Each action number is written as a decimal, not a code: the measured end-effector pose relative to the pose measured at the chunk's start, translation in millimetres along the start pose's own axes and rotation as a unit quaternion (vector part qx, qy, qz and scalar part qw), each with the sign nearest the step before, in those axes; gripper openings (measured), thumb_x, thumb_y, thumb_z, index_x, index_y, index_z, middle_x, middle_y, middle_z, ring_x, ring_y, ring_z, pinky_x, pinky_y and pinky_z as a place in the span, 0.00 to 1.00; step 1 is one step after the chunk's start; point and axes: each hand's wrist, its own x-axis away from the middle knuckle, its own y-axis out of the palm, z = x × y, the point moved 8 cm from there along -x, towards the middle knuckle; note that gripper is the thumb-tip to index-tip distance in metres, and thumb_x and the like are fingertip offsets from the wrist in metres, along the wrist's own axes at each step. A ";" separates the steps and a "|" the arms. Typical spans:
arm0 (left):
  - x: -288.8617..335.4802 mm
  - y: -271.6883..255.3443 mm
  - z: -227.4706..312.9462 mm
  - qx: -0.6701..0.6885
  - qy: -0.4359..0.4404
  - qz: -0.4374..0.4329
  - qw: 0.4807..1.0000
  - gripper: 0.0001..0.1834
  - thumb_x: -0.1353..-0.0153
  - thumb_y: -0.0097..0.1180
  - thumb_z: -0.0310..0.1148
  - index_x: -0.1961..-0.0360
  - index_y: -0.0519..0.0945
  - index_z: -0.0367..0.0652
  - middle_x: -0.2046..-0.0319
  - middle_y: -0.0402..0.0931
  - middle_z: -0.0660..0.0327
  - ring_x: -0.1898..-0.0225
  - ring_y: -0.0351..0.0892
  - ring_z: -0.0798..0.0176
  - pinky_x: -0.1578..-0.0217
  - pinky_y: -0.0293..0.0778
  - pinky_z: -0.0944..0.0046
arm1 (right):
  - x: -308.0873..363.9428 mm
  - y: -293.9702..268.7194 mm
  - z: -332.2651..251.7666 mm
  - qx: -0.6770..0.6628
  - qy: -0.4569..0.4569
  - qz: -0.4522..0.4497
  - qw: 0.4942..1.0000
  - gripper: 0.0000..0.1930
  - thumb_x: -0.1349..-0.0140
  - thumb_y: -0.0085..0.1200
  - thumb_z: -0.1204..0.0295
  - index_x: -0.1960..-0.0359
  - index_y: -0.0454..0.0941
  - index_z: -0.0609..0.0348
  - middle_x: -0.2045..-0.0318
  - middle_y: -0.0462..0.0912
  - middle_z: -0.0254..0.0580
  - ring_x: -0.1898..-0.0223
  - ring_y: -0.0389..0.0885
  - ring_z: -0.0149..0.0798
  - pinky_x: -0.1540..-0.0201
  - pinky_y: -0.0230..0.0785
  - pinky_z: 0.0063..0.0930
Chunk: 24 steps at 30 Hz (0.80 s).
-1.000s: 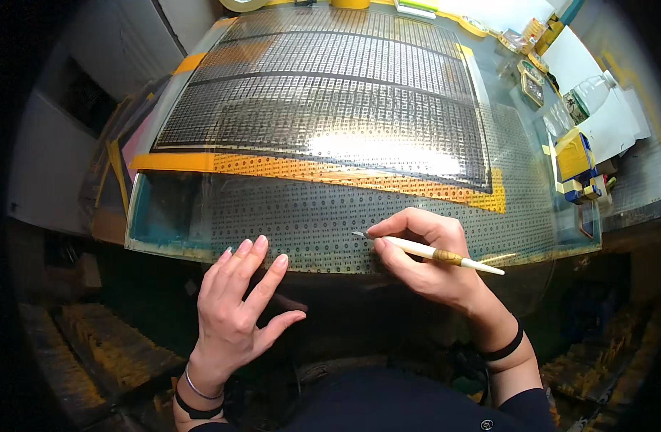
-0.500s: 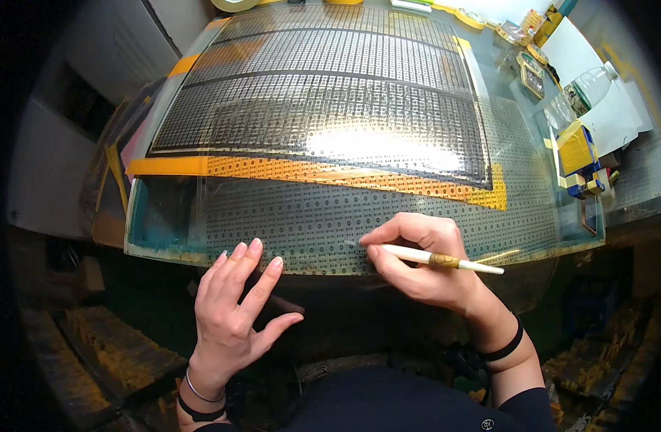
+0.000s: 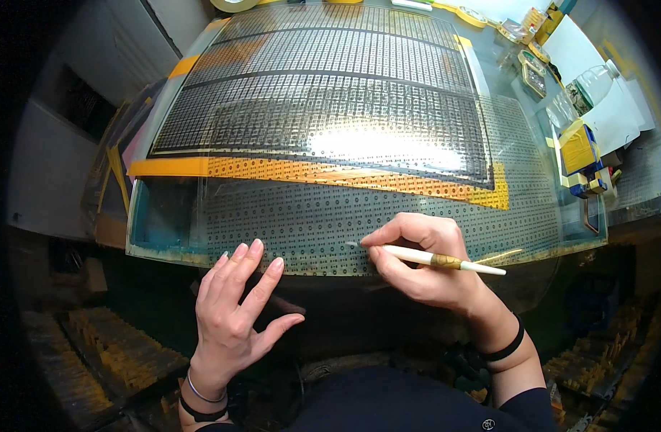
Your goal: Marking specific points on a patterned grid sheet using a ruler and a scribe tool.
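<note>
My right hand (image 3: 423, 259) pinches a slim white pen-like tool (image 3: 417, 255) with a brown patterned band. Its back end points right; its working tip is hidden by my fingers. Beside the fingertips is a small pale streak, and I cannot tell if it is the tip or a mark. The fingertips are at a clear film sheet (image 3: 294, 216) printed with rows of small dark dots and dashes. My left hand (image 3: 235, 302) has its fingers spread, the tips on the near edge of this sheet, with nothing held.
Underneath is a glass-topped table (image 3: 165, 209). A larger dark-gridded sheet (image 3: 330, 86) lies farther back under glare, with orange tape (image 3: 172, 167) along its near edge. To the right are a yellow-and-blue block (image 3: 581, 155), a clear plastic bottle (image 3: 593, 85) and white paper (image 3: 618, 119).
Both hands stay almost in place. The pale streak beside my right fingertips shows more plainly now.
</note>
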 end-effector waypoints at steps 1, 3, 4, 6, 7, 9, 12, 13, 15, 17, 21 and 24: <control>0.1 0.1 -0.1 0.001 0.000 0.000 1.000 0.39 0.55 0.74 0.49 0.41 0.79 0.46 0.38 0.71 0.48 0.38 0.71 0.46 0.39 0.67 0.46 | 0.0 1.1 -0.5 0.002 -0.006 -0.015 1.000 0.07 0.44 0.60 0.75 0.66 0.84 0.65 0.75 0.85 0.45 0.74 0.85 0.32 0.69 0.75 0.24; -0.1 0.2 0.0 0.005 0.000 0.001 1.000 0.39 0.55 0.74 0.49 0.41 0.79 0.46 0.38 0.71 0.48 0.38 0.71 0.46 0.39 0.67 0.46 | -0.2 0.6 2.9 -0.015 0.013 0.009 1.000 0.07 0.44 0.60 0.75 0.66 0.85 0.65 0.75 0.85 0.44 0.74 0.84 0.32 0.69 0.75 0.24; -0.4 0.1 0.1 0.005 0.000 0.001 1.000 0.39 0.55 0.74 0.49 0.41 0.79 0.46 0.38 0.71 0.48 0.38 0.71 0.46 0.39 0.67 0.46 | 0.0 -0.1 5.1 -0.023 0.023 0.022 0.999 0.07 0.44 0.60 0.75 0.66 0.85 0.65 0.75 0.85 0.44 0.75 0.84 0.31 0.70 0.75 0.24; -0.7 0.0 0.1 0.005 -0.001 0.001 1.000 0.39 0.55 0.75 0.48 0.41 0.79 0.46 0.38 0.71 0.48 0.38 0.71 0.46 0.39 0.67 0.46 | 0.5 0.4 2.2 -0.009 -0.007 0.016 1.000 0.07 0.44 0.60 0.75 0.66 0.85 0.65 0.76 0.85 0.44 0.75 0.84 0.31 0.70 0.75 0.24; -0.7 0.0 0.1 0.006 -0.002 0.001 1.000 0.39 0.55 0.75 0.48 0.41 0.79 0.46 0.38 0.71 0.48 0.38 0.71 0.46 0.39 0.67 0.46 | 0.8 0.6 0.4 -0.003 -0.021 0.012 1.000 0.07 0.44 0.60 0.75 0.66 0.85 0.65 0.76 0.85 0.44 0.75 0.84 0.31 0.70 0.75 0.24; -0.4 -0.1 -0.1 0.007 -0.003 0.001 1.000 0.39 0.55 0.75 0.48 0.41 0.79 0.46 0.38 0.71 0.48 0.38 0.71 0.46 0.39 0.67 0.46 | 0.6 0.4 2.5 -0.014 0.012 0.006 1.000 0.07 0.44 0.60 0.75 0.66 0.84 0.65 0.76 0.85 0.44 0.75 0.84 0.32 0.70 0.75 0.24; -0.5 -0.1 -0.2 0.007 -0.003 0.000 1.000 0.39 0.55 0.75 0.48 0.41 0.79 0.46 0.38 0.71 0.48 0.38 0.71 0.46 0.39 0.67 0.46 | 0.0 0.8 3.3 -0.016 0.008 0.020 1.000 0.07 0.44 0.60 0.75 0.66 0.84 0.65 0.76 0.85 0.44 0.75 0.83 0.32 0.70 0.75 0.24; -0.6 0.2 -0.2 0.007 -0.003 0.000 1.000 0.39 0.55 0.75 0.48 0.41 0.79 0.46 0.38 0.71 0.48 0.38 0.71 0.46 0.39 0.67 0.46 | 0.1 0.1 2.5 -0.014 -0.001 0.029 0.999 0.07 0.44 0.60 0.74 0.66 0.84 0.65 0.76 0.85 0.44 0.75 0.83 0.31 0.70 0.75 0.24; -0.1 0.6 -0.7 0.005 -0.003 -0.001 1.000 0.39 0.55 0.75 0.48 0.41 0.79 0.46 0.38 0.71 0.48 0.38 0.71 0.46 0.39 0.67 0.46 | 0.1 0.3 1.1 -0.003 -0.006 0.008 1.000 0.07 0.44 0.60 0.74 0.66 0.84 0.65 0.76 0.84 0.44 0.75 0.83 0.31 0.70 0.74 0.24; 0.4 0.4 -0.8 0.007 -0.004 0.001 1.000 0.39 0.55 0.75 0.48 0.41 0.79 0.46 0.38 0.71 0.48 0.38 0.71 0.46 0.39 0.67 0.46 | -0.1 1.0 2.6 -0.010 -0.001 0.008 1.000 0.07 0.43 0.60 0.74 0.66 0.84 0.65 0.76 0.84 0.43 0.75 0.83 0.30 0.70 0.74 0.24; 0.5 1.3 -0.8 0.004 0.006 0.002 1.000 0.43 0.59 0.77 0.49 0.41 0.78 0.43 0.38 0.71 0.47 0.37 0.71 0.43 0.38 0.66 0.44 | 0.6 0.4 2.5 -0.017 -0.002 0.014 1.000 0.07 0.43 0.61 0.75 0.66 0.84 0.65 0.76 0.84 0.43 0.75 0.83 0.29 0.70 0.74 0.24; 1.0 1.3 -1.0 0.005 0.007 0.002 1.000 0.42 0.59 0.77 0.48 0.41 0.78 0.43 0.38 0.71 0.47 0.37 0.71 0.43 0.38 0.66 0.44 | 1.1 1.2 4.7 -0.023 0.011 0.009 1.000 0.07 0.43 0.61 0.75 0.65 0.85 0.65 0.76 0.84 0.43 0.75 0.83 0.29 0.70 0.74 0.24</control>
